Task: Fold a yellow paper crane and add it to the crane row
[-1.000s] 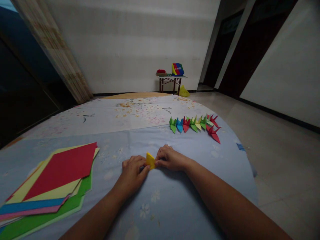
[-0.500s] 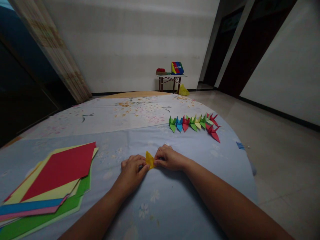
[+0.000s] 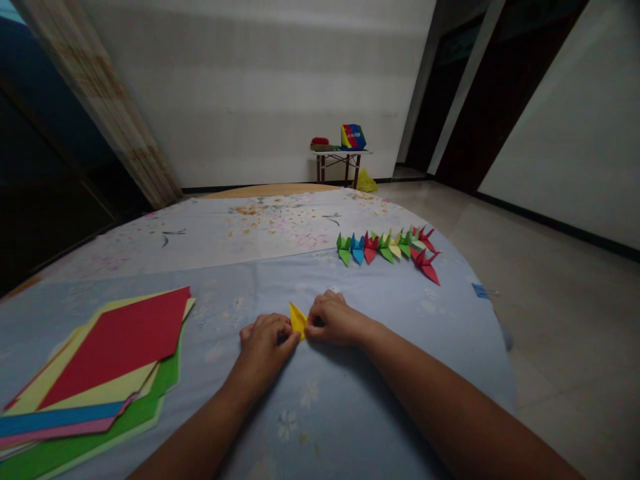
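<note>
A small piece of folded yellow paper (image 3: pixel 298 320) lies between my hands on the blue flowered tablecloth (image 3: pixel 370 413), its pointed tip facing away from me. My left hand (image 3: pixel 267 337) pinches its left lower edge between thumb and fingers. On the other side, my right hand (image 3: pixel 333 320) has its fingertips closed on the paper's right edge. The fingers cover both side edges, so the exact folds there are hidden.
Folded paper cranes (image 3: pixel 387 247) in green, blue, red and yellow stand in a row at the back right. A stack of coloured paper sheets (image 3: pixel 125 347), red on top, lies at the left. Beyond the round table is a small side table (image 3: pixel 345 153).
The yellow paper's right side has been drawn inward, so it looks narrower. Both hands stay at its edges, with the right fingers slightly shifted.
</note>
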